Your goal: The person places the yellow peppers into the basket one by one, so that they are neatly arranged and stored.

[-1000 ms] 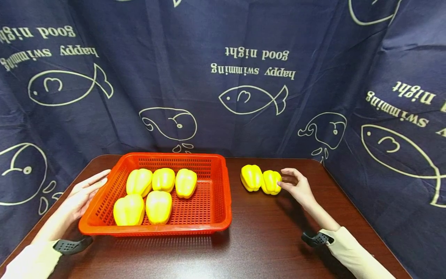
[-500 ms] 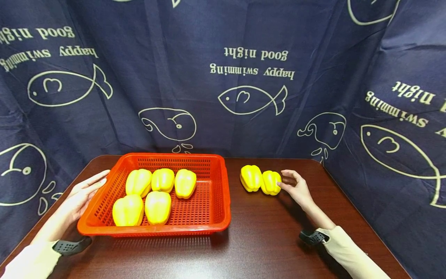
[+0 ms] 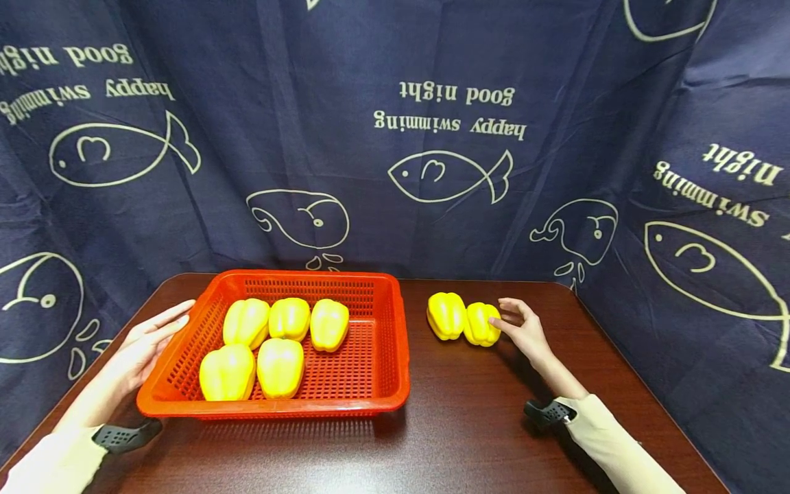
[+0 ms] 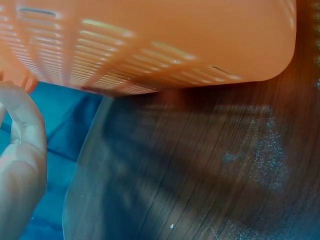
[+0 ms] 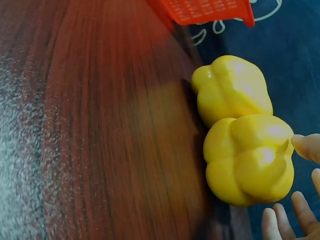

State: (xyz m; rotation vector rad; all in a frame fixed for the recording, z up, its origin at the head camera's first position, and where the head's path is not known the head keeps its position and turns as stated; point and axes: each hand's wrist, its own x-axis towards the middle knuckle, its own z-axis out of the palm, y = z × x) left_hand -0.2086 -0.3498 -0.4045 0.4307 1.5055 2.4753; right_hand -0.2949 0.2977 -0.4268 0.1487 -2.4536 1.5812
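Observation:
In the head view two yellow bell peppers stand side by side on the right of the table; the left one is a bell pepper [image 3: 446, 315], the right one another bell pepper [image 3: 480, 325]. My right hand [image 3: 524, 333] is at the right pepper, a fingertip at its side and the other fingers spread behind it. The right wrist view shows the near pepper [image 5: 250, 160] with that fingertip at its edge. My left hand [image 3: 138, 353] lies along the left rim of a red basket [image 3: 274, 407], its fingers fairly straight. Inside are several yellow peppers [image 3: 280, 367].
The basket's right half shows its bare mesh floor. Brown tabletop [image 3: 457, 425] lies in front of the basket and the two peppers. A dark blue curtain [image 3: 370, 233] with fish drawings hangs around the back and sides of the table.
My right forearm has shifted slightly left, and the fingertip overlaps the right pepper a little more. The left hand, basket and peppers look essentially the same.

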